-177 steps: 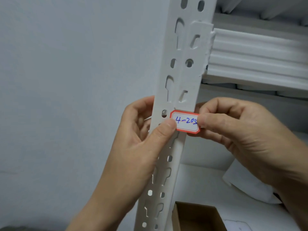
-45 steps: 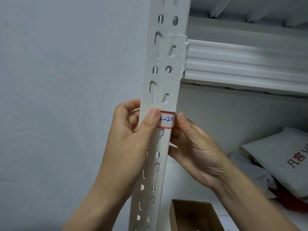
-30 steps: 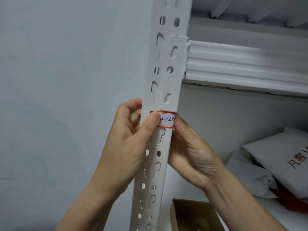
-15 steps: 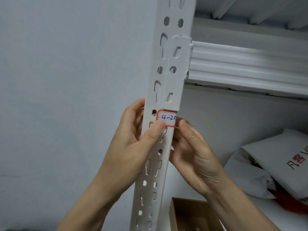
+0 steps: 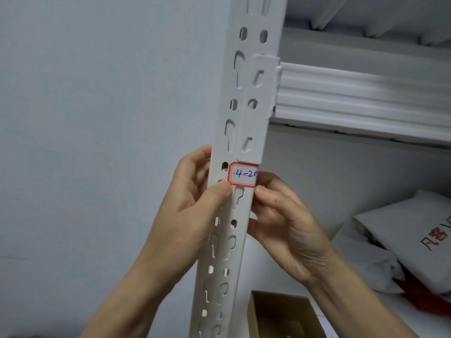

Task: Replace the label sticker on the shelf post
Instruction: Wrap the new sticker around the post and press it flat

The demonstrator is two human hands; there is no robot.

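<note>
A white perforated shelf post (image 5: pixel 246 98) runs up the middle of the view. A white label sticker (image 5: pixel 242 174) with a red border and blue writing "4-20" is stuck on its front face and wraps round the right edge. My left hand (image 5: pixel 192 211) grips the post from the left, with the thumb on the front just below the sticker's lower left corner. My right hand (image 5: pixel 280 220) holds the post's right edge just below the sticker, thumb tip near its lower right corner; its fingers go behind the post.
A white ribbed shelf beam (image 5: pixel 361 98) joins the post at upper right. White plastic packages (image 5: pixel 400 240) with red print lie on the lower shelf at right. An open brown cardboard box (image 5: pixel 280 313) sits below. A plain grey wall (image 5: pixel 97 142) fills the left.
Earlier the sticker was held flat against the post with its right part free; now it is wrapped round the edge. Both thumbs have slid down off the sticker to just below it.
</note>
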